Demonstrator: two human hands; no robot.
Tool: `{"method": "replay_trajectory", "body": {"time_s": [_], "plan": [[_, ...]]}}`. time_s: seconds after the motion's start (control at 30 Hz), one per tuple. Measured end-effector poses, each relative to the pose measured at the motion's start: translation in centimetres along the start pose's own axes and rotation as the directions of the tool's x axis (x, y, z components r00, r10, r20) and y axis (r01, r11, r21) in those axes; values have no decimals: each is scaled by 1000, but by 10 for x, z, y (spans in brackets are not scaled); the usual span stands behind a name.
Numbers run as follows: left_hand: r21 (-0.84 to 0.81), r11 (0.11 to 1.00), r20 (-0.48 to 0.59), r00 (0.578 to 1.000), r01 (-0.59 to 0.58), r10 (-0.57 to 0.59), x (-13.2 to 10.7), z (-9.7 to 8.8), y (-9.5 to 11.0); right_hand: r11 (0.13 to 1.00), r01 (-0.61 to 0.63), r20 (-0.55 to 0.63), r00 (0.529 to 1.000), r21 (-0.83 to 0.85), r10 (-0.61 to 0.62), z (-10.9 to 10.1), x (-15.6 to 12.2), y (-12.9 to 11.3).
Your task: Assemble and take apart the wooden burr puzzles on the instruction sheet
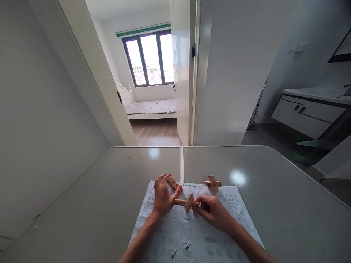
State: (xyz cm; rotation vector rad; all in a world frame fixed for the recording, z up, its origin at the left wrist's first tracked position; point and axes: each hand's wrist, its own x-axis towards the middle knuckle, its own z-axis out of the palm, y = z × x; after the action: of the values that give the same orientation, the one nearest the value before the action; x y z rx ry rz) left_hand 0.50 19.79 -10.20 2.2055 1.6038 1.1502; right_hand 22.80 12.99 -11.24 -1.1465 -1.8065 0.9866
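My left hand (163,195) is closed around a notched wooden block (173,182), its thumb at the lower end and fingertips at the upper end. In my right hand (212,210), thumb and fingers pinch the right end of a thin wooden rod (180,202). A diamond-shaped wooden plate (189,203) sits on the rod, close to my right fingertips. The rod's left end reaches the base of my left thumb; whether it touches is unclear. Beyond my right hand stands a cross-shaped wooden block puzzle (213,183).
A printed paper sheet (189,233) with rows of small diagrams lies under both hands. It rests on a glossy grey table (109,204) with a seam down the middle. Past the far edge are an open door (182,73), a bed (150,107) and a cabinet (301,113).
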Motion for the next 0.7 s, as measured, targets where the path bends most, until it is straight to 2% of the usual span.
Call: {"method": "replay_trajectory", "body": {"time_s": [0.13, 0.23, 0.37, 0.5, 0.6, 0.7], "plan": [[-109, 994, -52, 998, -32, 26, 4, -7, 12, 1000, -7, -1, 1000, 10, 7, 0, 0, 0], [-203, 976, -44, 996, -81, 73, 4, -11, 20, 999, -14, -10, 1000, 39, 14, 0, 0, 0], [-299, 943, 46, 985, -147, 169, -1, -11, 24, 996, -51, -36, 998, 72, 53, -1, 1, 1], [-354, 907, 158, 942, -227, 297, -5, -10, 24, 990, -75, -70, 994, 123, 84, -4, 2, 2], [-401, 899, 223, 933, -177, 283, -6, -11, 26, 975, -98, -58, 992, 199, 111, -7, 3, -1], [-468, 884, 315, 931, -19, 186, -5, -12, 30, 941, -120, -10, 992, 316, 130, -11, 3, -4]]}}
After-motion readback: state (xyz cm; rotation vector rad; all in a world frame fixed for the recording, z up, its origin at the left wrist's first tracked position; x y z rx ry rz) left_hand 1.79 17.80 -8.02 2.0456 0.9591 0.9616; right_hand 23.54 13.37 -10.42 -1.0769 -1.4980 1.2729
